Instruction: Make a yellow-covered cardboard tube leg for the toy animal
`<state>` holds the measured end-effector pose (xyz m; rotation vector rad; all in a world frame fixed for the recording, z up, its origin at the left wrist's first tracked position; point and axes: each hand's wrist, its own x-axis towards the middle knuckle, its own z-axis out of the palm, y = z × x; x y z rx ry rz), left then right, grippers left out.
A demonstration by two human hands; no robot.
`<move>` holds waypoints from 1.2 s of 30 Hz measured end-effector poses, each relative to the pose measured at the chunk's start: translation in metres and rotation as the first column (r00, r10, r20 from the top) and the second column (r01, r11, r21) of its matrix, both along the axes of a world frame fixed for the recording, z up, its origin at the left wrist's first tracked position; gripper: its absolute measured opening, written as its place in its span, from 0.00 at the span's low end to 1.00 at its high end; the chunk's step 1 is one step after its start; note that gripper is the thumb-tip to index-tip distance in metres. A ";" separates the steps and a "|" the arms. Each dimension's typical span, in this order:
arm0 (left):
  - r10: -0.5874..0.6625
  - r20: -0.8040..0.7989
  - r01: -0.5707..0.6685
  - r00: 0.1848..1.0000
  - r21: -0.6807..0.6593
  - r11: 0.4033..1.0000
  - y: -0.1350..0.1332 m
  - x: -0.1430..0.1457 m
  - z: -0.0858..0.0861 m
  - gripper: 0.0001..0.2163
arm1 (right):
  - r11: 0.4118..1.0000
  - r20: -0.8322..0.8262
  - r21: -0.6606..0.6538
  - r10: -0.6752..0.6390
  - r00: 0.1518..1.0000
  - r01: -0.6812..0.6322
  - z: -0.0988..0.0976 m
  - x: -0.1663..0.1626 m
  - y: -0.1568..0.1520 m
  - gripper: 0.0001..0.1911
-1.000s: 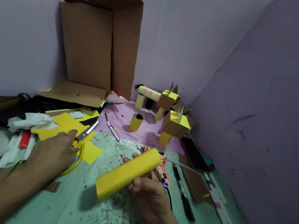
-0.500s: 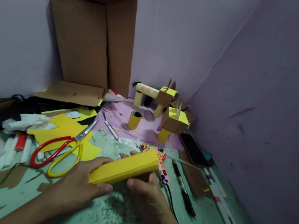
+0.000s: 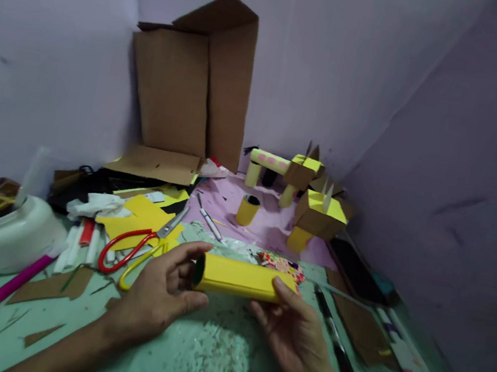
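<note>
Indoors, lilac walls (image 3: 327, 65), green tabletop (image 3: 149, 367); right hand (image 3: 298, 339) round yellow tube (image 3: 237, 277), left hand (image 3: 160, 292) half-open, contact unclear.

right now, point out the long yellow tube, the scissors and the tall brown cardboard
Long yellow tube (image 3: 236, 278), head view: middle of its side
Scissors (image 3: 167, 229), head view: blades just above the pivot
Tall brown cardboard (image 3: 171, 92), head view: left upright panel

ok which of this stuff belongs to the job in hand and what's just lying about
In the job:
yellow tube, held by the right hand, left hand at its open end
probably yellow paper (similar colour) and scissors on it

Apparently just lying about:
white pot
magenta stick
black pen
cardboard box
</note>
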<state>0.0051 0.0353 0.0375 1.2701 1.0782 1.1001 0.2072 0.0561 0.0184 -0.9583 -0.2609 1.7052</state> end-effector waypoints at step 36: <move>0.162 -0.525 0.263 0.835 0.641 0.721 -0.024 -0.014 0.018 0.29 | 0.521 0.881 0.032 -0.417 -0.221 -0.853 0.031 -0.049 -0.024 0.16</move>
